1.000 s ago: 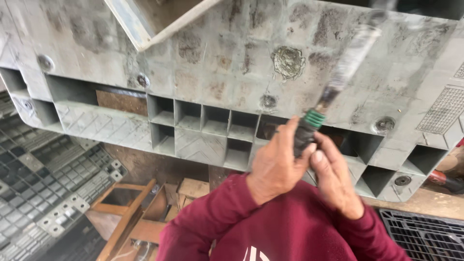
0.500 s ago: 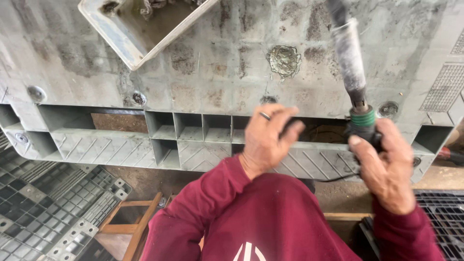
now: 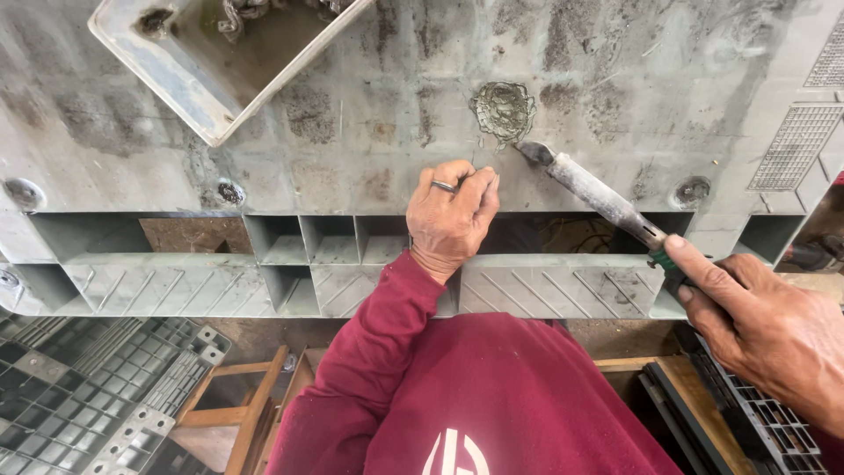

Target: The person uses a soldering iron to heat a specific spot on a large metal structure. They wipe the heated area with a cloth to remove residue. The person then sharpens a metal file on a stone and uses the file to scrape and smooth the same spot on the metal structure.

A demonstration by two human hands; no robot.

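Two hands on grey pallet (image 3: 369, 149): left hand (image 3: 450, 220) fingers curled, empty; right hand (image 3: 765, 330) gripping soldering iron (image 3: 598, 198), now lowered beside melted patch (image 3: 503, 110).

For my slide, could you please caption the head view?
Right hand aims a grimy metal-tipped heating tool at a melted patch on a grey plastic pallet.

Below us we see a dirt floor (image 3: 264, 339), brown and dusty, lit by soft daylight with no hard shadows. At lower left lie dark grey plastic grids (image 3: 79, 396), stacked flat and overlapping. Beside them stands a small wooden frame (image 3: 242, 409) of pale orange-brown slats, sitting on the ground. At lower right we make out a black slatted crate (image 3: 765, 422) and, next to it, a wooden plank (image 3: 629, 362) running sideways
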